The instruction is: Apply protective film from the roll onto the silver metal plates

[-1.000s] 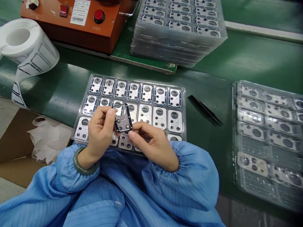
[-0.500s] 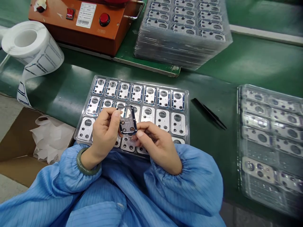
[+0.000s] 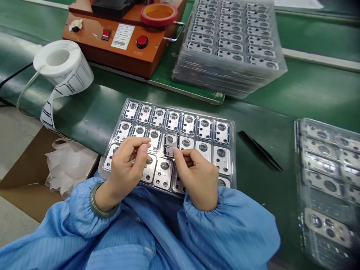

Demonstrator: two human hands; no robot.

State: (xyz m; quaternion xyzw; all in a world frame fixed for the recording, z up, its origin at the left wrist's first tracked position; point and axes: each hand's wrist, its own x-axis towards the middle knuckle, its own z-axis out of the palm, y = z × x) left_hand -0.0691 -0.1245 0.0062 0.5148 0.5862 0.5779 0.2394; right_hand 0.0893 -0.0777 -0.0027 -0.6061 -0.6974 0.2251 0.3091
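Observation:
A clear plastic tray lies in front of me, filled with rows of silver metal plates, each with one large and several small round holes. My right hand pinches the lower right corner of a plate with a dark border between thumb and fingers, over the tray's second row. My left hand hovers over the tray's left part, its thumb and index finger slightly apart with nothing visible between them. Blue edging shows around the back-row plates, such as the corner plate. My hands hide part of the front rows.
Black tweezers lie right of the tray. Further right is another plastic tray with plates. Behind stand a stack of filled trays and an orange machine. At left are a sticker roll and a carton with paper scraps.
The dark-bordered plate has gone from between both hands down to the tray's second row, in my right hand. My left hand has let go of it. The camera view has shifted.

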